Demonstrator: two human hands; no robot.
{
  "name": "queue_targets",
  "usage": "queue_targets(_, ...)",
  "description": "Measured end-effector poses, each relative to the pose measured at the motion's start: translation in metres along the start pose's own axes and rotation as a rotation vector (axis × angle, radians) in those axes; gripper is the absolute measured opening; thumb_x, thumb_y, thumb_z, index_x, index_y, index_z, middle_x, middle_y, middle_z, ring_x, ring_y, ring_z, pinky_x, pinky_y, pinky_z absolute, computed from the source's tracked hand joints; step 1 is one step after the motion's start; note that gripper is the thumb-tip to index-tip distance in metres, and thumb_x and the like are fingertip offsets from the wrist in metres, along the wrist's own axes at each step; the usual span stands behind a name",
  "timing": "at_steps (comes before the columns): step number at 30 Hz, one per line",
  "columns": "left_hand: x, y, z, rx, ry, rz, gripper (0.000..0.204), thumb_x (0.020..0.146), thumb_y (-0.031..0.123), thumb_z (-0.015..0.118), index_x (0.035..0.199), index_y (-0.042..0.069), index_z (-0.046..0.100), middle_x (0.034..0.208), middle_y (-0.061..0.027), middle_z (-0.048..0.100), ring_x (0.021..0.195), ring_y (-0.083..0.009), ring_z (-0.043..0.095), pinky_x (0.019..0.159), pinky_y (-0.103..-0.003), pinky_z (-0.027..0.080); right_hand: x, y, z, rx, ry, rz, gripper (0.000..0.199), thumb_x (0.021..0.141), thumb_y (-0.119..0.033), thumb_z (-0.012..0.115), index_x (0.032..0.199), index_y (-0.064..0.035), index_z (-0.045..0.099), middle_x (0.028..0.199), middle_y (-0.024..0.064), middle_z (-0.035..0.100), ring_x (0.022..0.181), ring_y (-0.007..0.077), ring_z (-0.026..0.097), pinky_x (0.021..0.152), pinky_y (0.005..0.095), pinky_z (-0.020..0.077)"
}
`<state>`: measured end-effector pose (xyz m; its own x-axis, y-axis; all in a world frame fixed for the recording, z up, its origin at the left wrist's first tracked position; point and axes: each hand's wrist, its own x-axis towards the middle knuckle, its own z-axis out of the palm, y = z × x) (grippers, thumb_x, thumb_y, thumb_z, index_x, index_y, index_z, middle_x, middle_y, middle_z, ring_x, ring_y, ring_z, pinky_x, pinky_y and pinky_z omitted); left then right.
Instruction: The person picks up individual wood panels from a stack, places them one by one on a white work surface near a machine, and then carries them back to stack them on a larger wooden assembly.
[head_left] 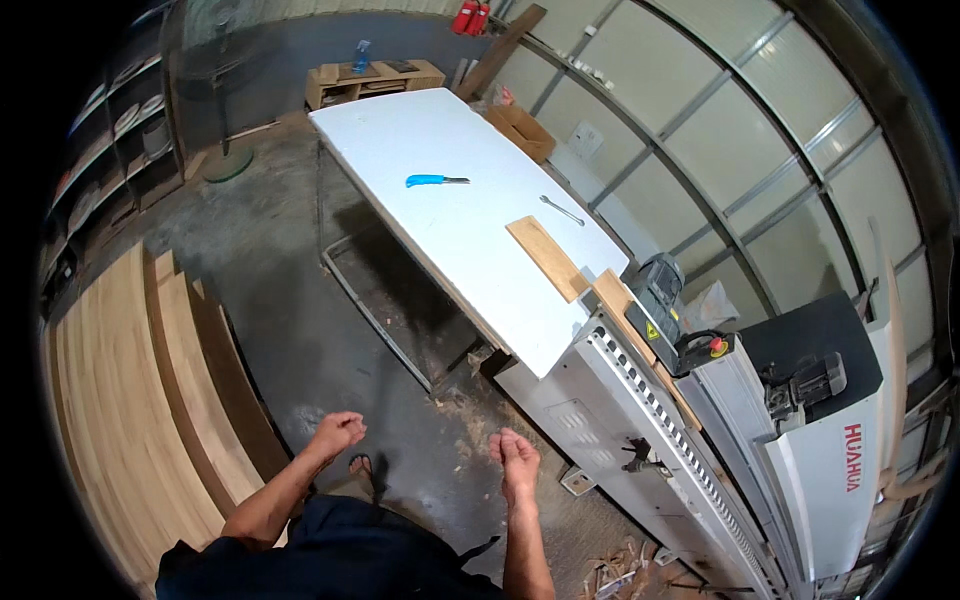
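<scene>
Both forearms come up from the near edge above dark clothing, and each hand is loosely curled and holds nothing: the left hand (337,433) hangs over the bare concrete floor (290,300), the right hand (515,462) beside it, near the pale metal flank of the woodworking machine (800,470). Between the hands a sandalled foot (362,466) stands on the dusty, stained concrete, with wood chips scattered toward the machine's base. To the left, a stack of long curved wooden boards (130,400), pale and smooth-grained, lines the floor, leaving an open lane of concrete running far toward a standing fan (215,60) and dark shelving. To the right, the machine's perforated rail (650,400) runs along its near edge, with a red button (717,347) above it. Farther on, a white flat table (450,210) stretches away, its near edge straight and thin over a metal frame. On it lie a short wooden board (546,257) at the near end, a blue-handled utility knife (435,181) mid-table, well apart from both hands, and a slim metal wrench (561,210) by the right edge.
</scene>
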<state>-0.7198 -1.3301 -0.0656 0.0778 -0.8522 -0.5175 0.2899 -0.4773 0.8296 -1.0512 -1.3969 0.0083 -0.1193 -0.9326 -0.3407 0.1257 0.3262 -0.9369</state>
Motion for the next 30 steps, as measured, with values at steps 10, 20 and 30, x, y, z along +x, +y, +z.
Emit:
queue_targets(10, 0.151, 0.12, 0.082, 0.271, -0.137, 0.117, 0.034, 0.089, 0.014, 0.057, 0.116, -0.005, 0.056, 0.095, -0.0107, 0.066, 0.092, -0.0166, 0.063, 0.078, -0.027, 0.049, 0.179, -0.052, -0.007, 0.132, 0.068, -0.138, 0.025, 0.092, -0.014, 0.058, 0.108, 0.0049, 0.058, 0.089, 0.0129, 0.067, 0.071, 0.015, 0.063, 0.063, 0.0256, 0.0515)
queue_targets(20, 0.289, 0.21, 0.157, 0.549, -0.159, 0.282, 0.029, 0.085, 0.024, 0.062, 0.104, 0.002, 0.063, 0.077, -0.0064, 0.062, 0.069, -0.0117, 0.054, 0.065, -0.029, 0.045, 0.323, -0.093, 0.032, 0.17, 0.022, -0.141, 0.029, 0.091, -0.016, 0.059, 0.111, 0.0035, 0.058, 0.093, 0.0121, 0.067, 0.079, 0.0162, 0.063, 0.071, 0.0273, 0.0523)
queue_targets(30, 0.439, 0.287, 0.253, 1.026, -0.122, 1.113, 0.035, 0.084, 0.017, 0.06, 0.112, -0.002, 0.058, 0.116, -0.0231, 0.055, 0.11, -0.0378, 0.05, 0.091, -0.043, 0.043, 0.344, -0.092, 0.039, 0.285, 0.236, -0.022, 0.029, 0.09, -0.019, 0.061, 0.111, 0.0018, 0.059, 0.091, 0.0102, 0.067, 0.077, 0.0168, 0.064, 0.07, 0.0284, 0.0523)
